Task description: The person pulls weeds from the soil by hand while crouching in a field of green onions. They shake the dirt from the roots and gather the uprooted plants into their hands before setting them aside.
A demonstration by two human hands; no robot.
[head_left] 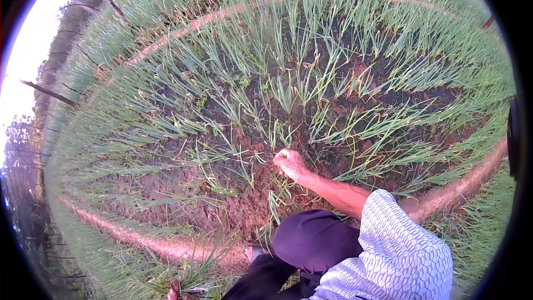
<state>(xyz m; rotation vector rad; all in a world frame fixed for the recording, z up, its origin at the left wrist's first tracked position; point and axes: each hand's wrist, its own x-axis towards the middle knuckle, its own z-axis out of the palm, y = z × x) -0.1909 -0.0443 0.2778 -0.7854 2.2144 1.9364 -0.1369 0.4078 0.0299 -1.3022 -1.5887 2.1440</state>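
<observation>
My right hand reaches down to the reddish-brown soil, its fingers closed in a pinch beside some thin green stalks. Whatever lies between those fingers is too small to make out. At the bottom edge, left of my legs, a small part of my left hand shows, closed around a loose bunch of green plants. Most of that hand is out of the frame.
Rows of onion-like plants surround the soil. A bare earth ridge curves across the lower left, another at the right. My bent knee is near my right forearm. Thin dark sticks stand at the left.
</observation>
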